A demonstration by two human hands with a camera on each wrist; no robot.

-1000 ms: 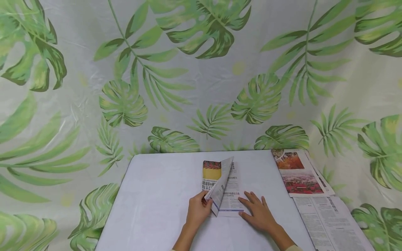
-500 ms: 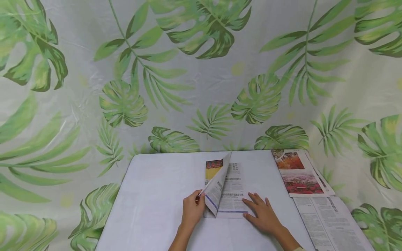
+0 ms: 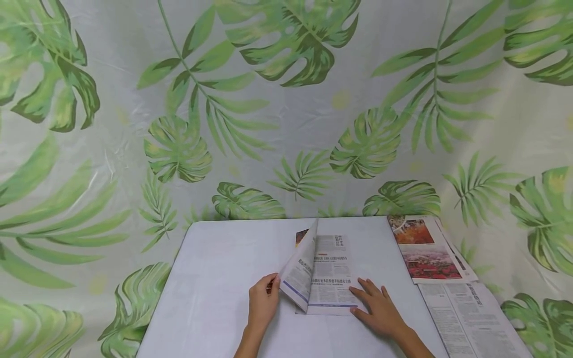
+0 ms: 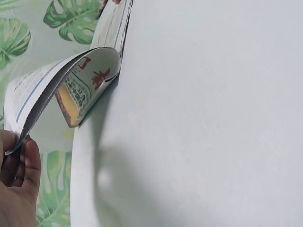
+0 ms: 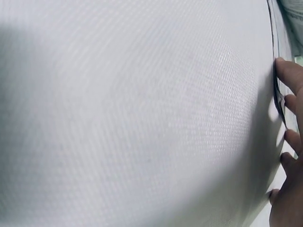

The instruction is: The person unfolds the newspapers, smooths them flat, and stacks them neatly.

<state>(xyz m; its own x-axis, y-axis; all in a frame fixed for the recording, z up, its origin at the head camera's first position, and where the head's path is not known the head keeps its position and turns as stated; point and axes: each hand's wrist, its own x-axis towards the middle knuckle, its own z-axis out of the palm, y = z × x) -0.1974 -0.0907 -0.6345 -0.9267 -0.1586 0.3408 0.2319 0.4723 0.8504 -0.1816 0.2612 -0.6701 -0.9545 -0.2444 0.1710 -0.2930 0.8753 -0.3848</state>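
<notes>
A folded newspaper lies in the middle of the white table, its upper leaf lifted and curling to the left. My left hand pinches the near left corner of that leaf between thumb and fingers. In the left wrist view the raised leaf bends in a wide curl, with red characters and a yellow patch on the page inside. My right hand has its fingers spread, the fingertips resting at the newspaper's near right edge. The right wrist view shows those fingers along the paper's edge.
On the table's right side lie more newspaper sheets, topped by a page with flower photos. The white table reaches back to a leaf-patterned curtain.
My left hand has moved left with the pinched corner, so the leaf opens wider and more of the printed page below shows. The right hand has shifted slightly right.
</notes>
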